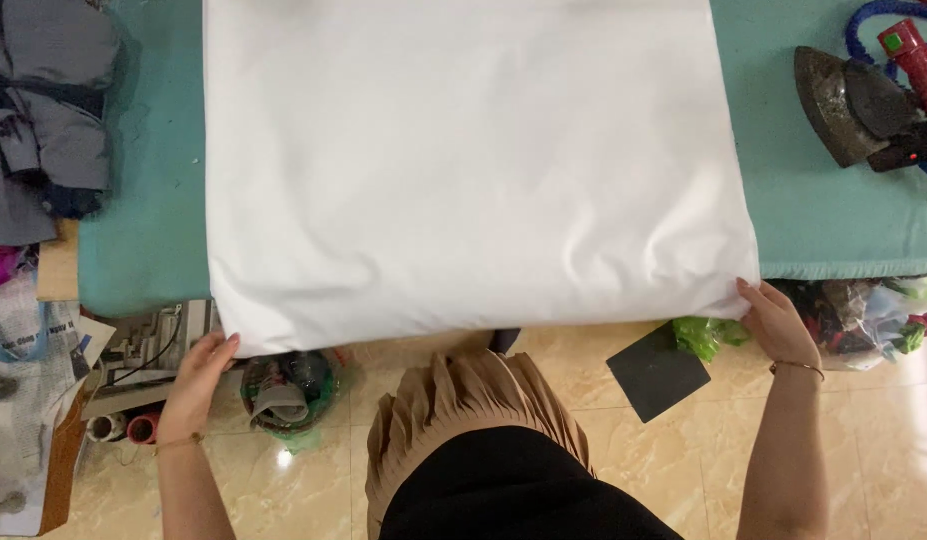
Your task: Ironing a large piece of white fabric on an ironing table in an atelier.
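— Teal padding covers our ironing table (153, 250); the white fabric (473, 170) lies flat on it, near edge hanging over toward us.

— Soft, light, floppy, we judge; corners are the hold. Our left hand (198, 385) and right hand (778, 320) each pinch one. Its long axis seems to run away from us. An iron (848, 105) sits far right.

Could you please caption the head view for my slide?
Both hands, left and right, grip the near corners of a white cloth on a green table beside an iron.
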